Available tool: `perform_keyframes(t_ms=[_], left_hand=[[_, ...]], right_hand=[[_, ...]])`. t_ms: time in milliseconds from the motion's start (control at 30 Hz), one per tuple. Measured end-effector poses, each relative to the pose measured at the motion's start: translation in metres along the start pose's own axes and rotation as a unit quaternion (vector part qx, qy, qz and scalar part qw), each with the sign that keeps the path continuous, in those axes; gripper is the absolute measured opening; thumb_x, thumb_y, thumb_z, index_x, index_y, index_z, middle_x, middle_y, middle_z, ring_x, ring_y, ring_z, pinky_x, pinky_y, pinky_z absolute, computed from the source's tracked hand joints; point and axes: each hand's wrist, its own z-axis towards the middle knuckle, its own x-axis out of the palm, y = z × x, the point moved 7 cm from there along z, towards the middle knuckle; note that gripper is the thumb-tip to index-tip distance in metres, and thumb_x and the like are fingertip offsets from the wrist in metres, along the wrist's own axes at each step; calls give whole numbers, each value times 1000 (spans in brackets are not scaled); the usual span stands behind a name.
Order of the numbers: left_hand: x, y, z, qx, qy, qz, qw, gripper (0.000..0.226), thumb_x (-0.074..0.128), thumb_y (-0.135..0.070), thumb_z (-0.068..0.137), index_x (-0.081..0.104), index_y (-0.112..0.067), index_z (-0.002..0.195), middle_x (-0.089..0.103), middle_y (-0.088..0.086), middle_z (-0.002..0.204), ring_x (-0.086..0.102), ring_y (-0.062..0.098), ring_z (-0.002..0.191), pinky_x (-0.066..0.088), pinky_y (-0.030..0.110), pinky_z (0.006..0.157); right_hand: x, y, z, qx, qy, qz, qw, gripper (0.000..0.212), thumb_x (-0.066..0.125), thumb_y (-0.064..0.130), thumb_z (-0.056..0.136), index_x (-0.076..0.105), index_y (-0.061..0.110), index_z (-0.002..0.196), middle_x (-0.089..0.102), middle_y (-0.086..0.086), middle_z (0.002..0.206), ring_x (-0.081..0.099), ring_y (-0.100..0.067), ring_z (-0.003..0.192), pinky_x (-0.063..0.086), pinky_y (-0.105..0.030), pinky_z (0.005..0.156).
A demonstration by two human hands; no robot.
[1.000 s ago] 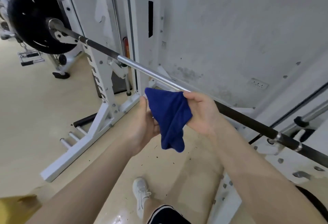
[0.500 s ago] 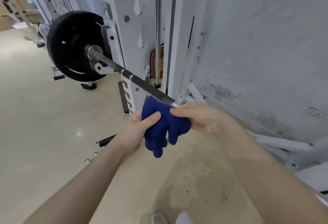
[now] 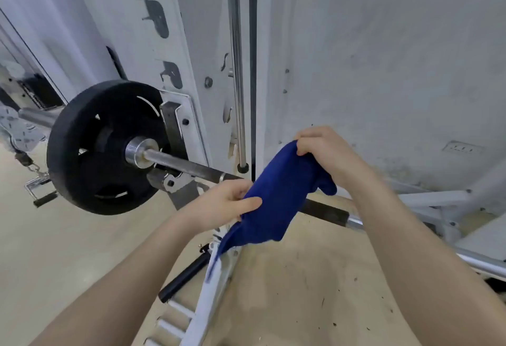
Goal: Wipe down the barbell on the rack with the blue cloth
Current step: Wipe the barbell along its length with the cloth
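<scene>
**At the rack: blue cloth stretched over the bar between two hands**

Across the barbell (image 3: 189, 166), just inboard of the black weight plate (image 3: 106, 148), the blue cloth (image 3: 273, 203) hangs draped and pulled taut between both hands. The left hand (image 3: 219, 206) pinches the cloth's lower near edge, thumb lying flat on top of the fabric and the other fingers curled underneath. The right hand (image 3: 325, 154) grips the upper far corner, its fingers folded tightly round a bunch of fabric, knuckles turned toward the wall (image 3: 397, 58). The cloth covers a stretch of the dark shaft, so whether it touches the bar there cannot be told; one loose tail dangles down in front of the white rack (image 3: 175, 44) frame.

The bar runs from the chrome collar at the plate, passes behind the cloth, and reappears beyond the right forearm as a dark section followed by a bright chrome one. It rests in the rack's hook beside the plate. Below lies a beige floor (image 3: 54, 250) speckled with dark flecks.
</scene>
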Motion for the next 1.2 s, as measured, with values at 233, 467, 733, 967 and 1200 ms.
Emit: perform_keyframes(t_ms=[233, 467, 733, 967, 1200], left_hand=[[-74, 33, 38, 38, -114, 434, 893, 47, 48, -32, 89, 38, -15, 132, 49, 6, 130, 43, 26, 120, 40, 39, 97], [-86, 56, 49, 143, -83, 543, 823, 24, 52, -22, 89, 57, -15, 112, 63, 4, 110, 53, 26, 105, 38, 36, 85], [-91, 56, 51, 187, -106, 516, 829, 14, 76, -20, 69, 67, -15, 79, 68, 3, 68, 61, 27, 68, 43, 33, 61], [-92, 56, 51, 171, -102, 493, 847, 22, 50, -27, 91, 57, -19, 109, 66, 1, 101, 54, 22, 97, 37, 31, 83], [-95, 54, 48, 160, -101, 485, 854, 18, 52, -27, 90, 58, -20, 105, 65, 0, 97, 54, 21, 95, 36, 31, 82]], right_hand=[[80, -15, 45, -1, -135, -475, 870, 37, 37, 29, 98, 47, 7, 126, 40, -17, 141, 31, -34, 133, 26, -41, 109], [146, -55, 49, 29, 113, -464, 878, 45, 66, 55, 73, 54, 16, 92, 60, 1, 81, 58, -20, 74, 47, -31, 64], [157, -52, 66, 43, 48, -498, 865, 30, 60, 41, 80, 54, 15, 93, 57, 0, 73, 58, -22, 66, 41, -28, 54], [149, -57, 59, 13, -4, -601, 799, 24, 62, 23, 79, 40, 15, 76, 51, 2, 67, 52, -19, 58, 39, -26, 47], [143, -74, 69, 135, 164, -383, 899, 23, 67, 25, 74, 61, 10, 90, 68, -7, 88, 62, -22, 74, 48, -28, 59]])
